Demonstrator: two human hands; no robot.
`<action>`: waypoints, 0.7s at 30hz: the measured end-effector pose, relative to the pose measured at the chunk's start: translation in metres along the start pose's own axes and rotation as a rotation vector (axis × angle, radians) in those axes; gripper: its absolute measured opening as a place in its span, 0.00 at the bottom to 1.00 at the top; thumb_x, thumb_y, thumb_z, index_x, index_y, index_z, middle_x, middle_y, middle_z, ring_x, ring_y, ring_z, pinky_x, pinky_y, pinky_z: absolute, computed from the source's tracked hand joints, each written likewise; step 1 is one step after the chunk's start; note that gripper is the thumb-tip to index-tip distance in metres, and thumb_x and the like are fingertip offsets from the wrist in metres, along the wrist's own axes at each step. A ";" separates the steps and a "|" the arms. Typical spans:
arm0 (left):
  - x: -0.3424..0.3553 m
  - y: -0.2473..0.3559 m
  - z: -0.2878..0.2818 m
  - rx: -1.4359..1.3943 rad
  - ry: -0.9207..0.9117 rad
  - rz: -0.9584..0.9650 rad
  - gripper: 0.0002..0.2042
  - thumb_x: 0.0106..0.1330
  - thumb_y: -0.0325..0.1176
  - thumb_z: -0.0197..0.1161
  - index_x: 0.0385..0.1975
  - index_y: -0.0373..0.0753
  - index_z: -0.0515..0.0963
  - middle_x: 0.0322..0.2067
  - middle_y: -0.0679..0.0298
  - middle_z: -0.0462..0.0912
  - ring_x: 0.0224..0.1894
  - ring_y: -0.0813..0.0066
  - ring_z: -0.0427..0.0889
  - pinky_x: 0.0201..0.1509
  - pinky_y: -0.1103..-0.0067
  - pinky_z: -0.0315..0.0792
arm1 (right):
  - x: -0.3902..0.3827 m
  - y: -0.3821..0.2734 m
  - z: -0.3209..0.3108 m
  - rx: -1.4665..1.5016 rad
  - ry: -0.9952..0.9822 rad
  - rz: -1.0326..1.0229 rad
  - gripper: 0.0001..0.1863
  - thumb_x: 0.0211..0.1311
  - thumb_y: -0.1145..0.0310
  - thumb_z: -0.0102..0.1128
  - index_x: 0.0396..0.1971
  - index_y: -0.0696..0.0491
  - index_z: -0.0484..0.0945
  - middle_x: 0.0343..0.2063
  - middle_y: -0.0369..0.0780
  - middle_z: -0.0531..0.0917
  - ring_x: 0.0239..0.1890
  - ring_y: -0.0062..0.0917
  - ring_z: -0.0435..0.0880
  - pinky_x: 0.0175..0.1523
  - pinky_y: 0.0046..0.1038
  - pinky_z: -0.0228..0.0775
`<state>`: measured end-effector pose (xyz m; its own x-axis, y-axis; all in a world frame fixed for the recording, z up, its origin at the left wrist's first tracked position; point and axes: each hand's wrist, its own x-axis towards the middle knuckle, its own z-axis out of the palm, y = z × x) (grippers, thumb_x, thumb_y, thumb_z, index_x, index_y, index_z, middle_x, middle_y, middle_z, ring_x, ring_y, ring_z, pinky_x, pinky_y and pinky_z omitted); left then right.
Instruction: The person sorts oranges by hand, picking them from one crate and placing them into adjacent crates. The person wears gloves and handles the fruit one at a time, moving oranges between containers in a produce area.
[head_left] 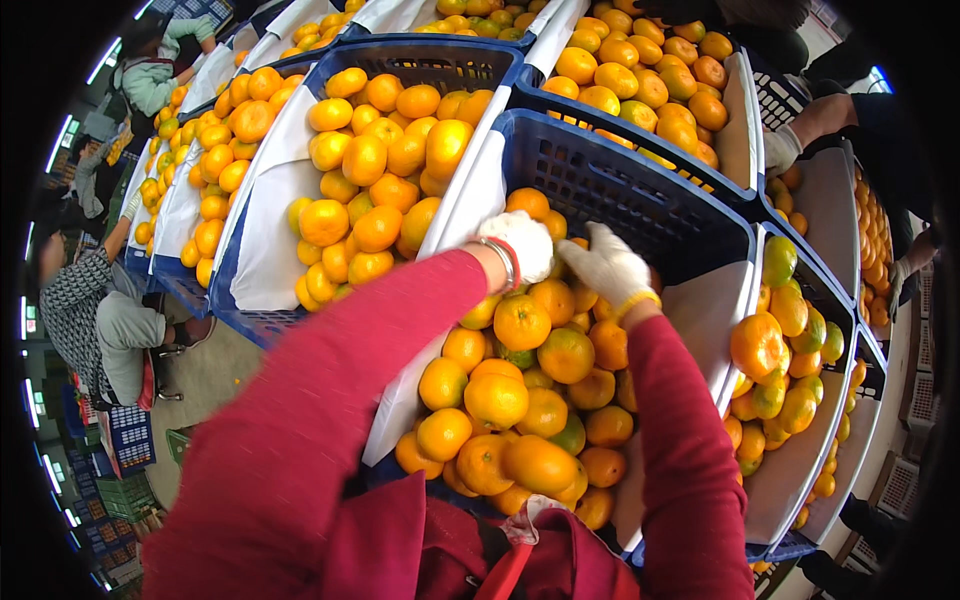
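My left hand [517, 246], in a white glove, is curled among oranges [522, 322] in the blue crate [660, 205] at the centre; what it holds, if anything, is hidden. A metal bangle and a red band circle that wrist. My right hand [607, 268], also gloved, with a yellow cuff, reaches onto the fruit just right of it, fingers apart. Oranges, a few tinged green, fill the crate's near part. A white liner [700, 320] covers its side, and its dark perforated far wall shows above my hands.
Lined crates of oranges surround this one: left [265, 265], far [740, 130] and right [830, 490]. People in work clothes [85, 320] sit or bend at the left; another person's gloved hand [785, 145] is at the upper right. Stacked baskets [125, 500] stand at the lower left.
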<state>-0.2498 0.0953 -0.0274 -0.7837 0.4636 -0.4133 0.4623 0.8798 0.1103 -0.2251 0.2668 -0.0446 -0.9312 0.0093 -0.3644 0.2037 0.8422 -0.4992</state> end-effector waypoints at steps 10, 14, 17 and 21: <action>0.025 0.012 0.059 -0.046 0.079 -0.339 0.26 0.64 0.46 0.65 0.61 0.42 0.78 0.57 0.48 0.76 0.61 0.48 0.75 0.62 0.60 0.76 | 0.045 0.036 0.057 0.253 0.192 0.227 0.34 0.65 0.48 0.62 0.67 0.52 0.76 0.65 0.52 0.79 0.67 0.44 0.78 0.72 0.38 0.68; 0.017 0.018 0.059 0.033 0.072 -0.315 0.27 0.65 0.50 0.65 0.59 0.40 0.80 0.56 0.49 0.75 0.60 0.47 0.75 0.63 0.58 0.73 | 0.057 0.040 0.034 -0.067 -0.147 0.257 0.42 0.62 0.43 0.62 0.73 0.48 0.70 0.70 0.48 0.75 0.71 0.41 0.74 0.74 0.36 0.65; 0.018 0.017 0.077 0.156 0.211 -0.241 0.27 0.66 0.50 0.65 0.59 0.39 0.80 0.57 0.49 0.74 0.60 0.47 0.73 0.65 0.58 0.69 | 0.070 0.038 0.028 -0.224 -0.286 0.223 0.45 0.59 0.41 0.63 0.74 0.48 0.68 0.70 0.47 0.74 0.72 0.40 0.74 0.74 0.35 0.65; 0.015 0.017 0.063 0.157 0.201 -0.131 0.25 0.70 0.42 0.53 0.61 0.32 0.79 0.61 0.45 0.75 0.61 0.45 0.71 0.65 0.57 0.62 | 0.077 0.050 0.031 -0.171 -0.298 0.205 0.48 0.57 0.41 0.66 0.75 0.49 0.67 0.70 0.47 0.75 0.71 0.39 0.75 0.73 0.35 0.66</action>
<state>-0.2274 0.1111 -0.0887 -0.9000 0.3727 -0.2260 0.3984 0.9138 -0.0795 -0.2775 0.2933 -0.1221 -0.7428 0.0502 -0.6676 0.2994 0.9168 -0.2641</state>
